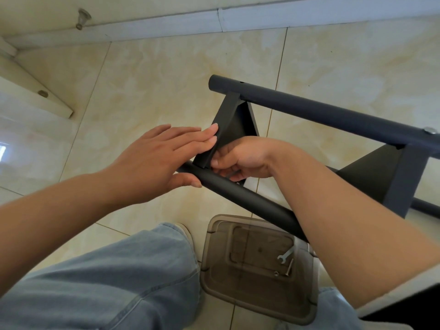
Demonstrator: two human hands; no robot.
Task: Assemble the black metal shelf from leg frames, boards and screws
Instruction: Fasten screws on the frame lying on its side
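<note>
Head view looks down over a tiled floor (147, 75) at a black metal shelf frame held above it; no brand, label or readable writing shows on any part. The left hand (152, 160) lies with straight fingers flat against the side of a black board (234, 122), thumb touching the near tube (238, 191) just below it, so it presses rather than grips. The right hand (240, 160) is curled in at the joint where that board meets the near tube, its fingers pinching something small there that cannot be made out. A far tube (321, 110) runs parallel behind, carrying a silver screw head (429, 131) near the right edge, above a second board (376, 179). Below the frame, a smoky clear plastic lid (257, 265) rests on the floor, holding a small wrench (285, 255), a long screw (289, 267) and a nut (276, 273) close together. Blue jeans (107, 282) fill the lower left, with a shoe (188, 234) just beside the lid. A white baseboard (214, 22) runs along the wall, and a door stop (83, 19) sits at upper left. The right forearm (345, 215) crosses in front of the near tube and hides part of the lid
</note>
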